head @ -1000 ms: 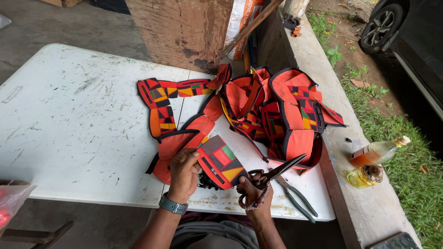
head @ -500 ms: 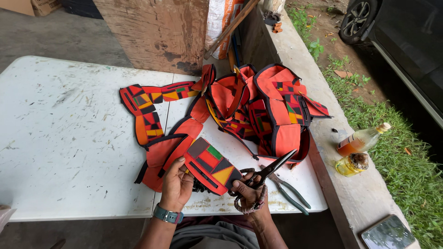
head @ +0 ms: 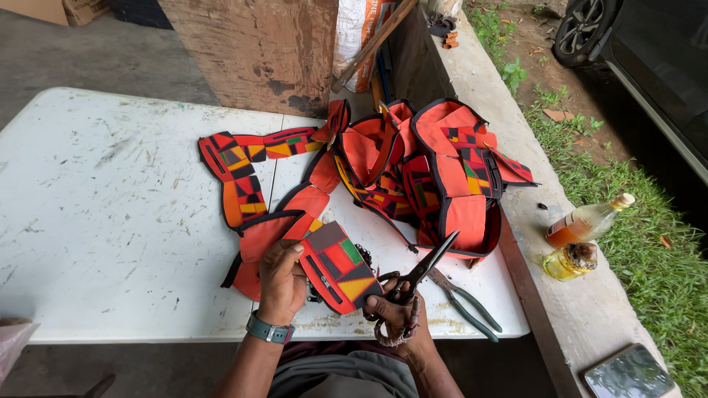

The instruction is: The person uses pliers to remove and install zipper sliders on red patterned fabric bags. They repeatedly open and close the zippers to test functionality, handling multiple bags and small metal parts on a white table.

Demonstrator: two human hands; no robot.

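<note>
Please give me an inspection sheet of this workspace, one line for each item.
Surface: white table, scuffed and stained.
Job's things: orange patterned fabric straps; a patterned strap end by the left hand; scissors in the right hand.
Clutter: pliers on the table.
Grips: both closed.
Cables: nothing seen.
Surroundings: two bottles and a phone on a concrete ledge; grass, wooden board.

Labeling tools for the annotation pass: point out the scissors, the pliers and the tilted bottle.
scissors (head: pixel 428 265), head view, on the raised blades.
pliers (head: pixel 464 304), head view, on the handles lying on the table.
tilted bottle (head: pixel 582 225), head view, on its amber body.
</note>
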